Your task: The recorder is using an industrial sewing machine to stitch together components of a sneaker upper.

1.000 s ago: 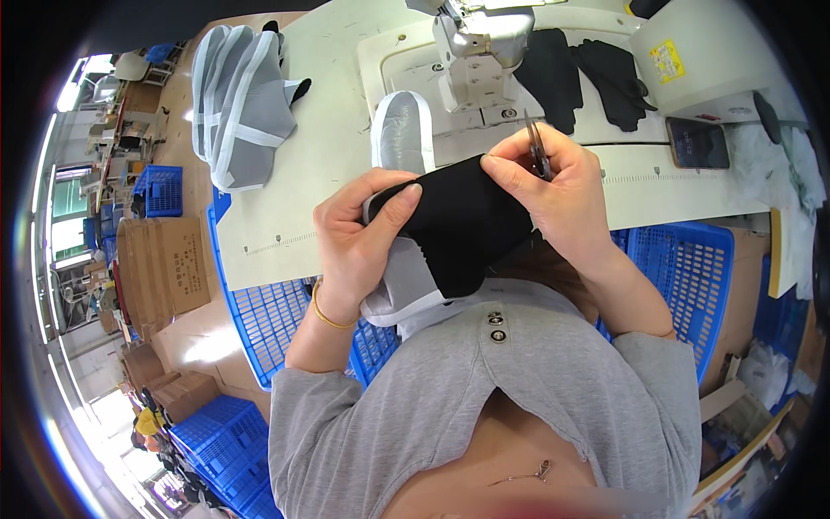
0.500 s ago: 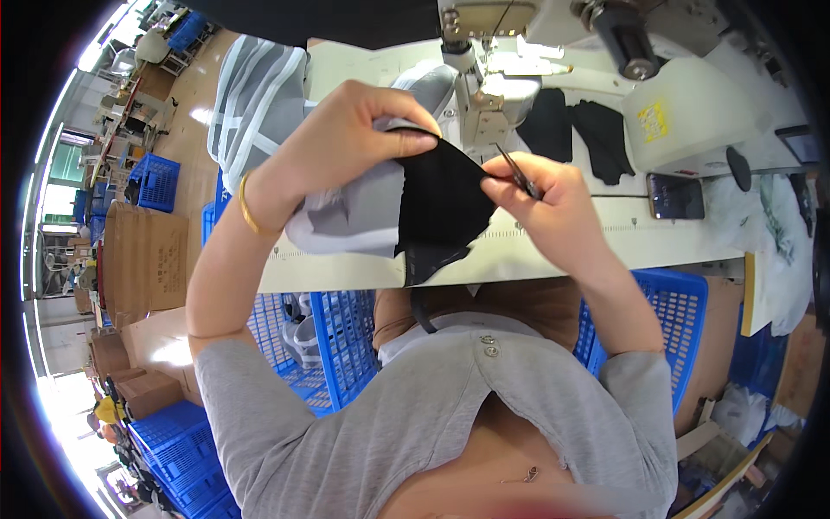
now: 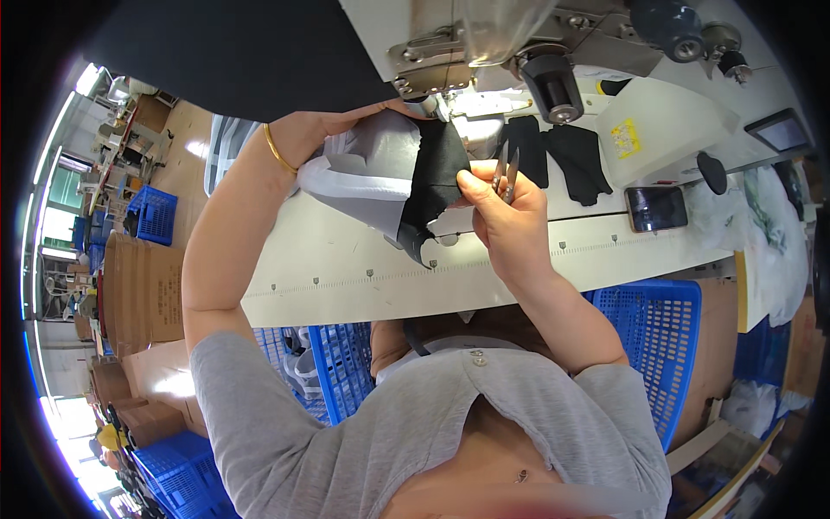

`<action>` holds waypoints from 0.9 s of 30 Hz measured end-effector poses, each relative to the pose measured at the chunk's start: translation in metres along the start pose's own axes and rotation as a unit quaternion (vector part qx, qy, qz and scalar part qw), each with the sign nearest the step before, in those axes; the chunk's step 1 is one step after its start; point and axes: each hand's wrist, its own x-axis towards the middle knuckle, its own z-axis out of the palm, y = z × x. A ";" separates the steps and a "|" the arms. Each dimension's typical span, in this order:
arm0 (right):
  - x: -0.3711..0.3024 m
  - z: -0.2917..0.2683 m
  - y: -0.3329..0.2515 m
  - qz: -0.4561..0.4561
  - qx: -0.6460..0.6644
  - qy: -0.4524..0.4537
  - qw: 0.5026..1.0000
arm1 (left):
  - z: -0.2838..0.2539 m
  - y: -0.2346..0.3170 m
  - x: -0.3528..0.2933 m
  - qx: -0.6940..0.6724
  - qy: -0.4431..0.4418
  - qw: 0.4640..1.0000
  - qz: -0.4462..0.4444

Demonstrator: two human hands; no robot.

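A grey fabric piece (image 3: 363, 177) with a black fabric panel (image 3: 437, 169) along its right side hangs between my hands at the sewing machine head (image 3: 432, 78). My left hand (image 3: 346, 121) grips its upper edge close under the machine; the fingertips are partly hidden there. At the right edge of the black panel, my right hand (image 3: 512, 216) pinches the cloth between thumb and fingers. Small thread snips (image 3: 508, 177) are tucked in that same hand, with their two pointed blades upward and apart. The panel's ragged lower end dangles over the white table (image 3: 346, 259).
Black cut pieces (image 3: 575, 164) lie right of the machine, with a phone (image 3: 655, 209) nearby. A large black shape (image 3: 251, 52) blocks the upper left. Blue baskets (image 3: 653, 346) stand below the table edge. Grey-and-white items (image 3: 226, 156) sit behind my left arm.
Both hands have brought the fabric up against the machine, the left moving right and partly under it. My right hand has shifted left and lower. The view has tilted toward the machine.
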 end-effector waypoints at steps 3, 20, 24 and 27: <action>0.002 0.003 -0.003 0.028 0.029 -0.001 0.999 | -0.003 -0.004 0.011 0.053 0.024 0.998 0.008; 0.005 0.005 0.000 0.055 0.044 0.018 0.997 | -0.008 -0.011 -0.015 0.326 0.176 0.928 0.048; 0.004 0.006 0.002 0.024 0.042 0.000 0.999 | -0.012 -0.019 -0.022 0.379 0.221 0.897 0.052; 0.003 0.005 -0.002 0.036 0.032 0.002 0.999 | -0.004 -0.017 -0.015 0.426 0.250 0.868 0.055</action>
